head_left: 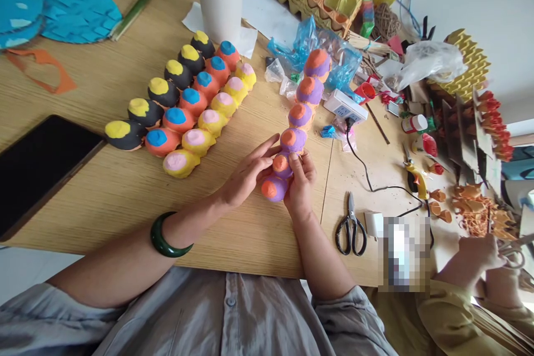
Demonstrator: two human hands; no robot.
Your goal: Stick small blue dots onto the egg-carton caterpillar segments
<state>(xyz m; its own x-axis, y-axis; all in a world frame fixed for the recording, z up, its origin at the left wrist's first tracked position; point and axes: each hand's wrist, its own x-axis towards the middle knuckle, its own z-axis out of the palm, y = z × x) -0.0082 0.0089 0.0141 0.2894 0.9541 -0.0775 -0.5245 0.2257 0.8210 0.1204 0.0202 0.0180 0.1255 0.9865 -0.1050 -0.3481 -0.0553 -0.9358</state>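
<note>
A strip of egg carton cups, covered in purple clay with orange caps, points away from me. My right hand grips its near part, thumb on top and fingers around the right side. My left hand lies along the left side with fingers stretched out, the tips touching or very near the strip. To the left are three rows of similar cups: black with yellow caps, orange with blue caps, and yellow with pink caps. The underside of the purple strip is hidden.
Black-handled scissors and a white plug adapter lie to the right, by a power strip with its cord. A tablet is at left, a white bottle behind. A co-worker's hands hold scissors at far right.
</note>
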